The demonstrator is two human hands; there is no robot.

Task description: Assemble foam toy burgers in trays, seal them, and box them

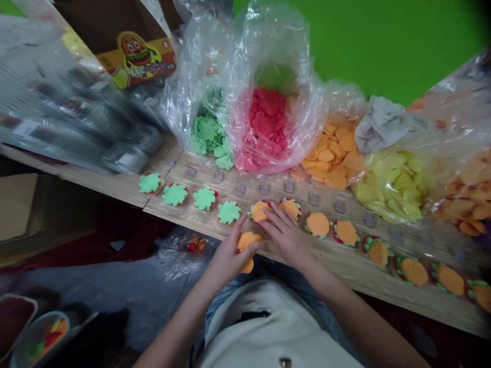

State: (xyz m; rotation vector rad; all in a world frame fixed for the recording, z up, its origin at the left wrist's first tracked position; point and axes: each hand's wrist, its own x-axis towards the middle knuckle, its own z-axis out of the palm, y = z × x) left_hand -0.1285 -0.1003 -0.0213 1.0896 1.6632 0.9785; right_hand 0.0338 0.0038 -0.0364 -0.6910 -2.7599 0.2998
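A row of small layered felt stacks runs along a wooden board (pixel 345 263). The left stacks (pixel 174 194) show green leaf-shaped tops, the right stacks (pixel 318 224) show orange round tops. My left hand (pixel 230 255) is closed on a small pile of orange felt discs (pixel 247 243) at the board's near edge. My right hand (pixel 286 235) lies with fingers stretched out, its fingertips on the orange-topped stack (pixel 260 210) in the middle of the row.
Clear plastic bags behind the row hold green felt pieces (pixel 209 133), red pieces (pixel 266 128), orange discs (pixel 333 153) and yellow pieces (pixel 395 184). A burger-printed carton (pixel 134 51) stands at the back left. Bowls (pixel 34 337) sit on the floor, lower left.
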